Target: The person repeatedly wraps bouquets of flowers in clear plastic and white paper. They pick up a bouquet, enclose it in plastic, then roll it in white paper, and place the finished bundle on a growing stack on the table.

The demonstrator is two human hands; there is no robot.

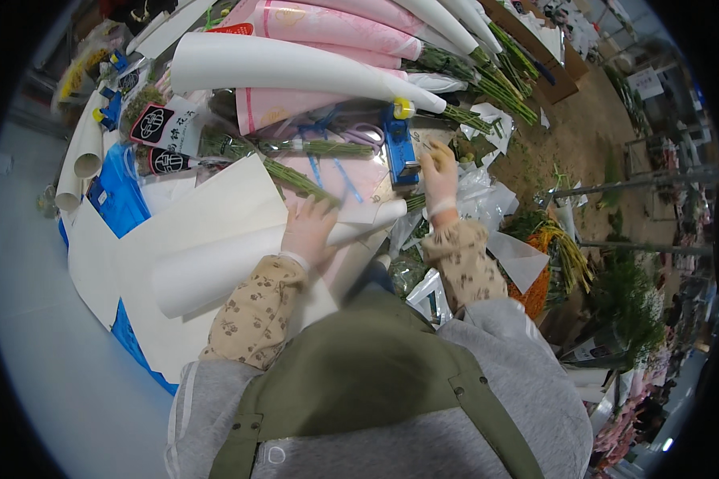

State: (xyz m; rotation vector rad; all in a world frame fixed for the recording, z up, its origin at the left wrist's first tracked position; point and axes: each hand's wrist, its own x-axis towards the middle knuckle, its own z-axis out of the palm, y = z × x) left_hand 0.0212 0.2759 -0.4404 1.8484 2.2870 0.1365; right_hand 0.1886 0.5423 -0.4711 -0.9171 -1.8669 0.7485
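Across the worktop in front of me lies a cone of white wrapping paper (233, 266), with green stems (416, 201) poking from its narrow right end. My left hand (310, 230), in a thin pale glove, holds this cone down from above. A blue tape dispenser (399, 143) with a yellow-cored tape roll (403, 108) stands beyond the cone's narrow end. Just right of the dispenser's cutter is my gloved right hand (441, 179), fingers partly bent. Whether it pinches a piece of tape cannot be made out. Flat sheets of white paper (156, 239) lie under the cone.
Purple-handled scissors (364, 136) lie left of the dispenser. Wrapped flower bundles in white paper (275, 66) and pink paper (329, 27) are stacked at the back. Loose stems (299, 179) and clear plastic (479, 191) lie close by. Orange flowers (533, 269) stand at right.
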